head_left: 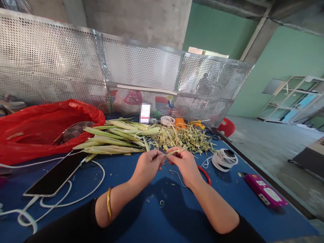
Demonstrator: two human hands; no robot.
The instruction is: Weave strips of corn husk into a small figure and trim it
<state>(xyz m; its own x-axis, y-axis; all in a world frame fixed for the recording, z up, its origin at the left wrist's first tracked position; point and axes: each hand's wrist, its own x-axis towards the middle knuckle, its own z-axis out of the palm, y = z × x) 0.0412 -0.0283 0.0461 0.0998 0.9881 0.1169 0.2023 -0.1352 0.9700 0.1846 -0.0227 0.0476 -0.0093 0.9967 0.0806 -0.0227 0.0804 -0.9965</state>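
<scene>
My left hand (pixel 149 164) and my right hand (pixel 186 166) meet fingertip to fingertip above the blue table (pixel 164 222). Between the thumb and fingers of my right hand is a small pale husk piece (pixel 179 152), its end poking out past the knuckles. My left fingers are pinched together at its tip; what they hold is too small to make out. Below my right hand a thin white thread (pixel 178 175) curls on the table. Just beyond my hands lie long green-white corn husks (pixel 113 138) and a heap of small knotted husk bits (pixel 189 136).
A red ring-shaped handle (pixel 205 175) shows partly behind my right wrist. To the right are a white string spool (pixel 224 160) and a purple case (pixel 264 190). At left lie a tablet (pixel 57 175), its white cable (pixel 101 172) and a red plastic bag (pixel 50 118). Perforated metal panels (pixel 141 64) stand behind.
</scene>
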